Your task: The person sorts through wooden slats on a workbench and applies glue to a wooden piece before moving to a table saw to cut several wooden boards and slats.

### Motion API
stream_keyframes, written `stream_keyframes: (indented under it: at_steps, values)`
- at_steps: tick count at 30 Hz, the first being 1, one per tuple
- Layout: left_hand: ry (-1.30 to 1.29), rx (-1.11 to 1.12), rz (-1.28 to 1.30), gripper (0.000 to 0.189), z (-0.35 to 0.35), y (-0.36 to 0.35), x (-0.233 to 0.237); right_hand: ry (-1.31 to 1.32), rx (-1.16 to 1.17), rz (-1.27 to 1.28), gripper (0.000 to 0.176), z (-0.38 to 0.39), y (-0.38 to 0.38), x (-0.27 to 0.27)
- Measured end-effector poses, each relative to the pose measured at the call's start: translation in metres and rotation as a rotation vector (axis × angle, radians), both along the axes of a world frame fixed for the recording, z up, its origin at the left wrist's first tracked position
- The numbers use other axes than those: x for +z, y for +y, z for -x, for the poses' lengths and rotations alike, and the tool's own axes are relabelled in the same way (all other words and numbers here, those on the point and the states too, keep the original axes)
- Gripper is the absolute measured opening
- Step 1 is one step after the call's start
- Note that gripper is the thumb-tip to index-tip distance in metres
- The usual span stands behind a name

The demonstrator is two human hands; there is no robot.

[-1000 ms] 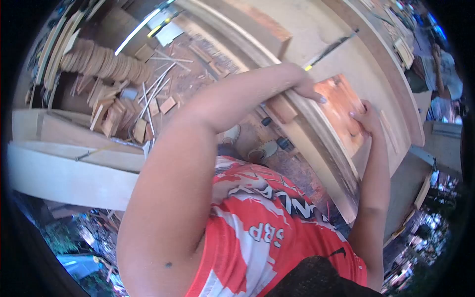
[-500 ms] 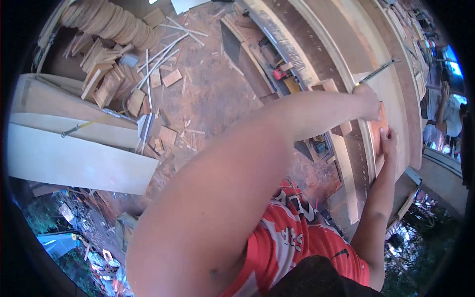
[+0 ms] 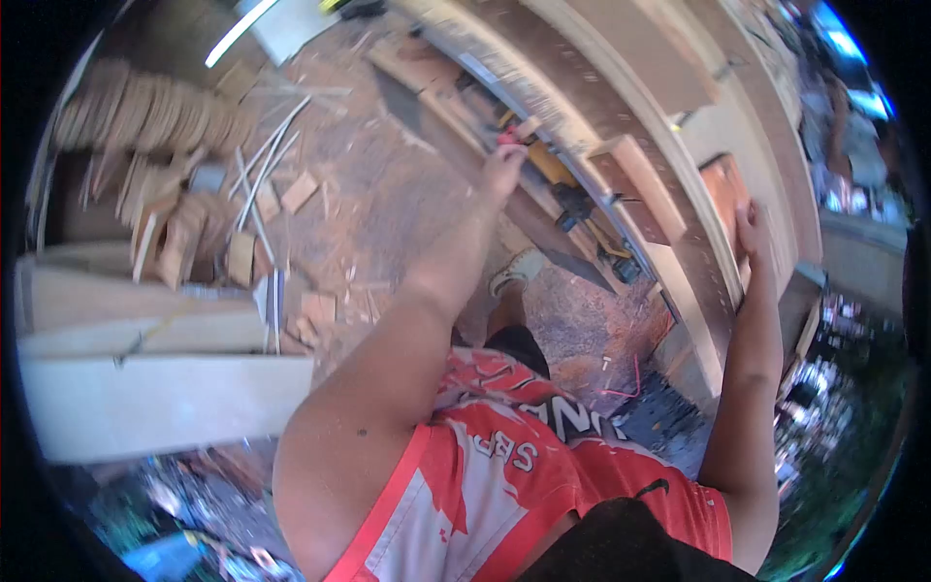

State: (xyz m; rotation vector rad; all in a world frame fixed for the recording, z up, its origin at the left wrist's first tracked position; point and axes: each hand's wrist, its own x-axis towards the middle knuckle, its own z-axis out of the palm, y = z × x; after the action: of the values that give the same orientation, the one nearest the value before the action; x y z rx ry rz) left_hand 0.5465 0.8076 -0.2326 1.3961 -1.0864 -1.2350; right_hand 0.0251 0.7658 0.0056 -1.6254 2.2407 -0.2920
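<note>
My left hand (image 3: 504, 173) reaches over a long tray of tools, fingertips right at a red tool (image 3: 508, 134) beside a small wood block. The fingers are blurred, and I cannot tell if they grip it. On the right, my right hand (image 3: 751, 231) is closed on the lower edge of a reddish-brown wooden board (image 3: 721, 189). That board lies against the curved wooden workpiece (image 3: 679, 145), whose long ribs run down the right side. Yellow-and-black tools (image 3: 577, 209) lie farther along the tray.
Stacked wooden discs (image 3: 145, 112) and offcuts (image 3: 184, 228) fill the left side. Thin white strips (image 3: 262, 179) and wood scraps litter the dusty floor (image 3: 388, 184). A large white panel (image 3: 165, 403) stands at the lower left. A squared timber piece (image 3: 645, 184) protrudes from the workpiece.
My left hand has left the reddish-brown board and swung left to the red tool in the tray. My right hand stays at the board. The view has shifted.
</note>
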Motion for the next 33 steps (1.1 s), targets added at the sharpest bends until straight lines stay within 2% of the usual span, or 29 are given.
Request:
stream_keyframes:
  at_steps: [2,4,6,8,10,12,15,16,19,20,22,24,25,26,27,28,30,33]
  values:
    - [0.483,0.198,-0.332,0.033,0.014,-0.033,-0.015,0.049,0.017,0.002,0.081,0.013,-0.003,-0.012]
    - [0.635,0.167,-0.309,0.043,0.018,-0.032,0.055,0.157,-0.002,-0.001,0.082,0.011,0.003,-0.011]
    - [0.668,0.285,-0.317,0.042,0.029,-0.035,0.023,0.196,-0.033,0.004,0.083,-0.019,0.010,0.007]
    - [0.640,0.339,-0.360,0.041,0.031,-0.035,0.028,0.167,-0.082,0.031,0.083,-0.029,0.010,0.015]
    - [0.638,0.338,-0.355,0.045,0.030,-0.039,0.028,0.112,-0.062,-0.066,0.089,-0.032,0.009,0.017]
    - [0.642,0.286,-0.312,0.044,0.034,-0.039,0.038,0.101,-0.078,-0.027,0.093,-0.037,0.015,0.023]
    - [0.651,0.330,-0.324,0.041,0.033,-0.051,0.027,0.103,-0.075,-0.008,0.099,-0.041,0.017,0.028]
    - [0.736,0.337,-0.326,0.039,0.033,-0.051,0.027,0.117,-0.057,-0.028,0.099,-0.042,0.017,0.029]
    - [0.566,0.263,-0.409,0.038,0.021,-0.047,0.026,0.123,-0.044,-0.021,0.099,-0.039,0.014,0.027]
    - [0.558,0.200,-0.344,0.033,0.016,-0.038,0.029,0.123,-0.032,-0.005,0.098,-0.038,0.016,0.023]
    - [-0.030,-0.163,0.132,0.024,-0.016,-0.026,-0.038,0.102,-0.052,-0.042,0.101,-0.042,0.021,0.028]
    - [-0.382,-0.301,0.161,0.019,0.018,0.061,0.093,0.090,-0.059,-0.072,0.104,-0.041,0.020,0.033]
    - [-0.135,-0.443,0.247,0.016,0.037,0.083,0.090,0.131,-0.028,-0.060,0.107,-0.040,0.020,0.027]
    - [-0.194,-0.542,0.520,0.014,0.071,0.095,0.142,0.178,0.007,-0.051,0.109,-0.036,0.020,0.027]
    - [-0.255,-0.630,0.784,0.012,0.107,0.106,0.214,0.175,0.014,-0.049,0.109,-0.033,0.021,0.032]
    - [-0.249,-0.644,0.884,0.010,0.139,0.103,0.249,0.176,0.053,-0.074,0.111,-0.033,0.024,0.040]
    - [-0.308,-0.595,1.029,0.009,0.200,0.081,0.290,0.165,0.109,-0.094,0.114,-0.036,0.025,0.043]
    - [-0.457,-0.425,1.034,0.009,0.250,0.068,0.306,0.185,0.157,-0.091,0.115,-0.029,0.032,0.049]
